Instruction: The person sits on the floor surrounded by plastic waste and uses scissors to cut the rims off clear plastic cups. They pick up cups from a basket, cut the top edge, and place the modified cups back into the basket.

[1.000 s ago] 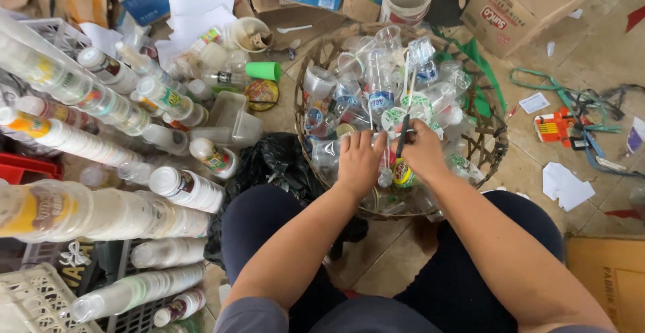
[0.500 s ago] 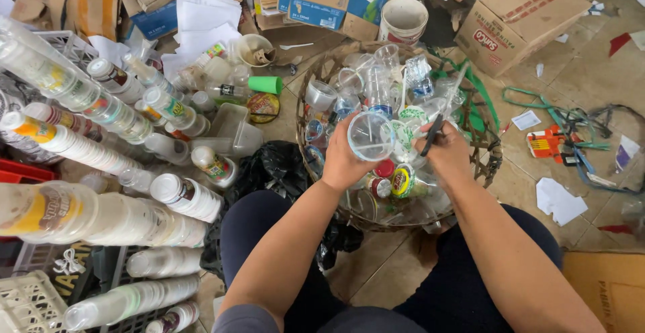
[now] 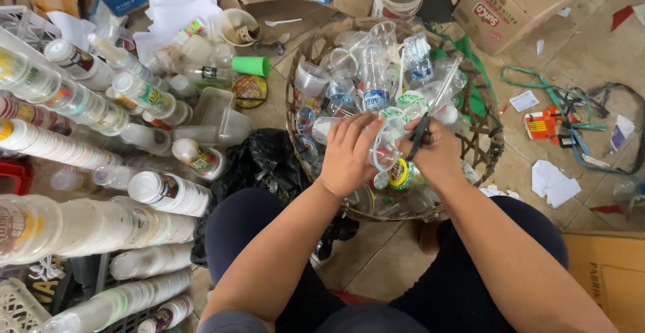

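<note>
Clear plastic cup (image 3: 384, 146) gripped by left hand (image 3: 349, 155); right hand (image 3: 438, 153) holds scissors (image 3: 430, 115); basket (image 3: 494, 138) holds bottles.

left hand (image 3: 348, 153): palm down, fingers (image 3: 359, 123) spread and curled forward, forearm bare, reaching in from lower left | right hand (image 3: 437, 155): closed in a fist, knuckles up, just beside the left fingers, forearm bare, coming in from lower right | wrists: near each other, not touching

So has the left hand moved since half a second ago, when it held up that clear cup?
Yes. The left hand has come down from above the basket's middle toward the near rim of the woven basket, close beside the right hand.
</note>
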